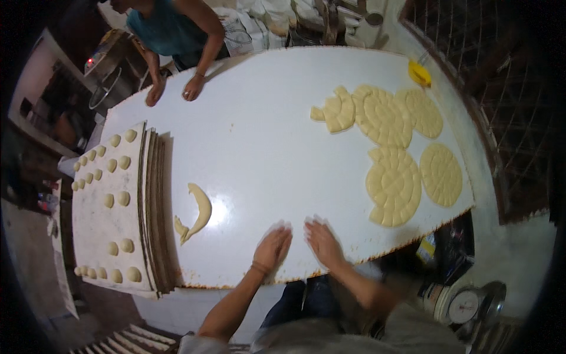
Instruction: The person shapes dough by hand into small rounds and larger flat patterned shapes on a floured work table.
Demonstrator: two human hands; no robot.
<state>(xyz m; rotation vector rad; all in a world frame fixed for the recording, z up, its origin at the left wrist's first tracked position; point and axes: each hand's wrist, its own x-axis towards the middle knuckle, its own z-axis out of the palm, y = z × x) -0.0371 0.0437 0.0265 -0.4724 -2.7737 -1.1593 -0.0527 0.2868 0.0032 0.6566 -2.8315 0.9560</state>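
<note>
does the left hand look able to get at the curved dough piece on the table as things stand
Probably yes: the left hand looks empty, and only white tabletop shows between it and the curved dough piece to its left.

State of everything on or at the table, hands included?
Left hand: open, blurred, nothing visibly held
Right hand: open, blurred, nothing visibly held
Dough strip: curved, uneven near end
Dough discs: flat, divided into pieces, some incomplete
Dough balls: rounded, spaced unevenly
Boards: stacked
Co-worker's hands: apart
Table: near edge rust-coloured
</note>
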